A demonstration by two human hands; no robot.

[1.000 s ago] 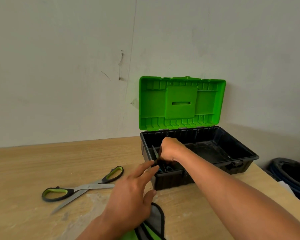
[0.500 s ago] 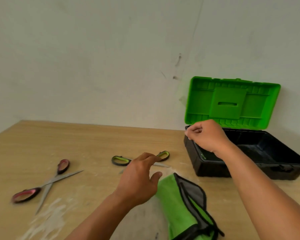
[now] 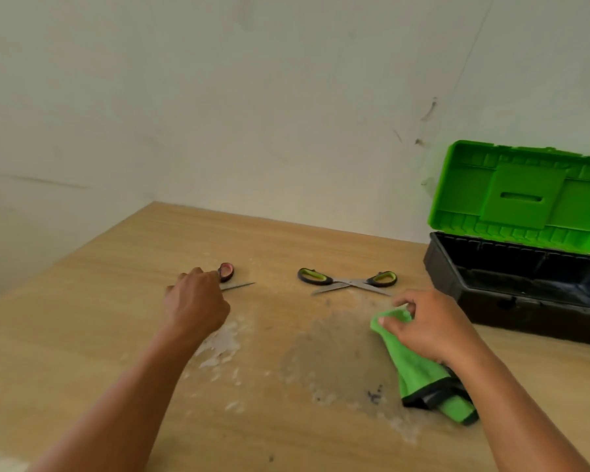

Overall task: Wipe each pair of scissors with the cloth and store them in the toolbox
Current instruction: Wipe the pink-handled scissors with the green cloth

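Note:
The red-handled scissors [image 3: 230, 279] lie on the wooden table, mostly covered by my left hand [image 3: 196, 301]. Its fingers curl down over them; one handle and a blade tip stick out to the right. I cannot see whether the fingers grip. The green-handled scissors [image 3: 348, 282] lie spread open on the table between my hands, untouched. My right hand [image 3: 430, 330] pinches the top of the green cloth [image 3: 419, 373], which lies crumpled on the table. The toolbox [image 3: 511, 301] stands at the right, black base open, green lid [image 3: 521, 195] upright against the wall.
White residue [image 3: 218, 345] and a dull grey smear [image 3: 338, 352] mark the tabletop between my arms. The wall runs close behind the table. The table's left edge [image 3: 65, 260] slants away at the left.
My right hand left the toolbox and came down onto the cloth. My left hand travelled left to the red-handled scissors. The view swung left, so the toolbox sits at the right edge.

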